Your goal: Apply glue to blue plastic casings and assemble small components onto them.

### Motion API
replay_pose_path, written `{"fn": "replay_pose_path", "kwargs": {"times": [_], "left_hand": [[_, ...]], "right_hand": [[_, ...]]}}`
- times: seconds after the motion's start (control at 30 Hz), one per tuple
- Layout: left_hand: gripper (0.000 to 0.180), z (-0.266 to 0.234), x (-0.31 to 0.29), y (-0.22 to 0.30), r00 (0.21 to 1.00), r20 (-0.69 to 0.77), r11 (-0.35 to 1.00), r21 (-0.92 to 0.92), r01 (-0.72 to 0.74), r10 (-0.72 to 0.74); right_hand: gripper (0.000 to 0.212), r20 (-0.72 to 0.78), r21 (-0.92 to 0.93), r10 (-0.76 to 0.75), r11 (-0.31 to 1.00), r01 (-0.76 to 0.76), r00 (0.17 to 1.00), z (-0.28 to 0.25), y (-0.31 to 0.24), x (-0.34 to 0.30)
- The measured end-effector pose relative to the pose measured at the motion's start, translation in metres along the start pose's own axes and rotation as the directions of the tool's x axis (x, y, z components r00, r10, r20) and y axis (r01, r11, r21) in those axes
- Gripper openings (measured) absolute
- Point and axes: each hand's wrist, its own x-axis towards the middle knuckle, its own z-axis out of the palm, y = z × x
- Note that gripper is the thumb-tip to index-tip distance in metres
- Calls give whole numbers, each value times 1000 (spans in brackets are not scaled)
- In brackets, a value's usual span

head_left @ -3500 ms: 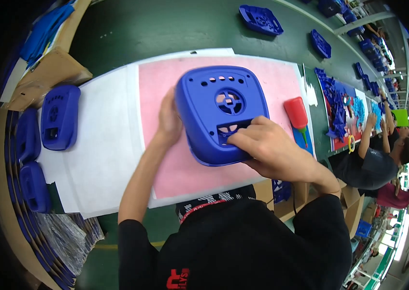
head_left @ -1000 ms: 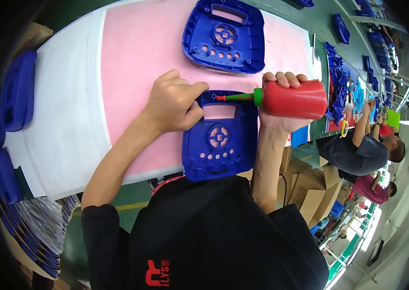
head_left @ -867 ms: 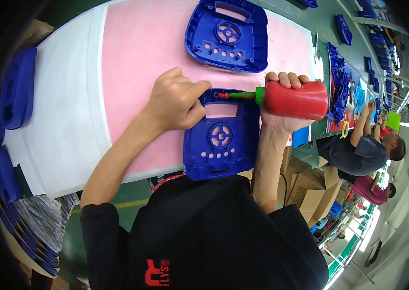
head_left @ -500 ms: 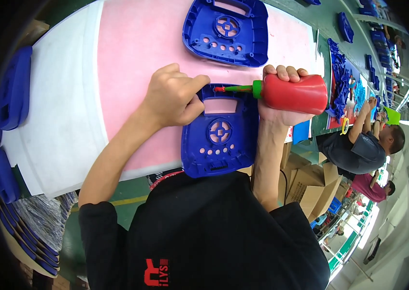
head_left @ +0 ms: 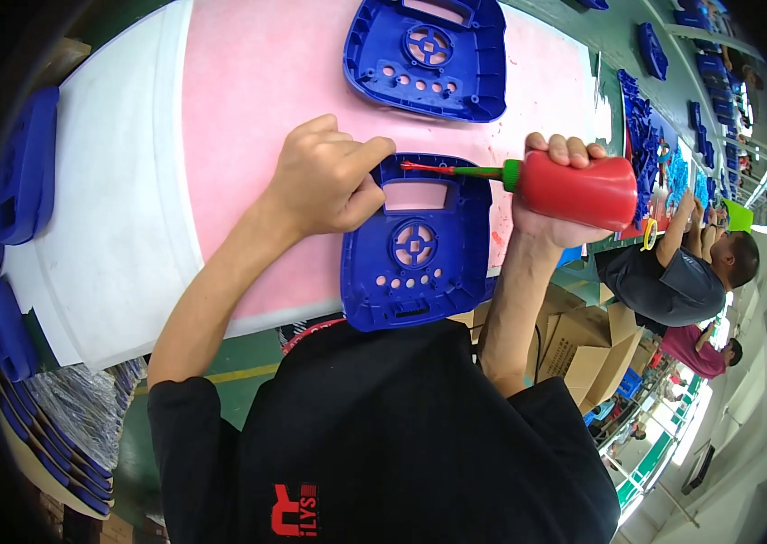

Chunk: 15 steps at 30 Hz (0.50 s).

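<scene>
A blue plastic housing [head_left: 460,272] lies inside up, its near edge close to my body. My left hand [head_left: 322,181] is closed at its far left corner, thumb and forefinger pinched on the rim. My right hand [head_left: 545,227] grips a red squeeze bottle [head_left: 583,190], tipped sideways with its green nozzle [head_left: 478,171] pointing left over the housing's far edge. A thin red strand [head_left: 433,168] stretches from the nozzle tip to a spot near the far left corner. A second blue housing [head_left: 465,91] lies beyond, also inside up.
Pink and white sheeting [head_left: 256,118] covers the table. More blue housings [head_left: 28,172] stand at the left edge. Cardboard boxes [head_left: 583,340] are on the floor at right. Two people in dark [head_left: 673,286] and maroon [head_left: 687,349] shirts are farther right, near blue parts [head_left: 639,136].
My right hand has drawn the bottle to the right, and the red strand between nozzle and housing has lengthened. My left hand stays at the corner.
</scene>
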Motion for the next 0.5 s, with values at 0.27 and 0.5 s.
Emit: {"fn": "replay_pose_path", "kwargs": {"times": [0.27,0.5], "left_hand": [[35,0,-1,1,1000,15,999,-27,24,-24],[36,-3,2,2,1000,19,1000,-15,13,-13]], "right_hand": [[65,-61,43,-89,995,91,994,0,-4,0],[70,-124,-31,-131,991,129,983,8,9,-3]]}}
